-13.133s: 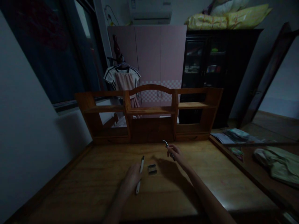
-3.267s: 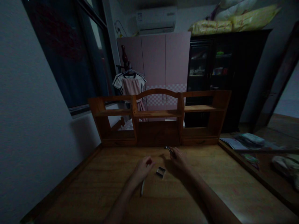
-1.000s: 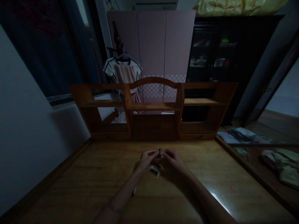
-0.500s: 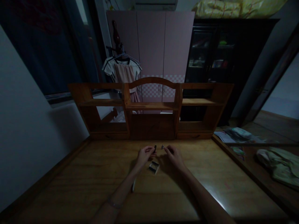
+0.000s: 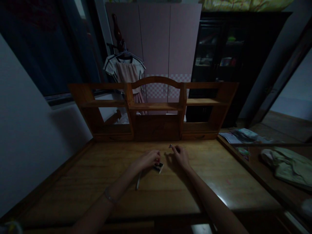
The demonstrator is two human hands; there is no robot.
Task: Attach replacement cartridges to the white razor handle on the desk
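My left hand (image 5: pixel 151 158) is closed in a pinch, fingers pointing down at the near side of the desk's middle. Its fingertips are over the small open box (image 5: pixel 160 169), which has pale edges and a dark inside. What those fingers hold, if anything, is hidden. My right hand (image 5: pixel 181 157) pinches a small shiny metal piece (image 5: pixel 170 146) between thumb and forefinger, raised over the desk. The piece is too small and dim to name. A thin white strip (image 5: pixel 138 182) lies on the desk beside my left forearm.
The wooden desk top (image 5: pixel 112 172) carries a shelf unit (image 5: pixel 156 106) along its back edge. To the right, past the desk's raised edge, lie papers (image 5: pixel 234 136) and a pale green cloth or bag (image 5: pixel 292 167). A wall stands close on the left.
My left hand has moved down to the box; the small dark piece in its fingers before is no longer clearly visible. My right hand still pinches the metal piece. The view has shifted slightly.
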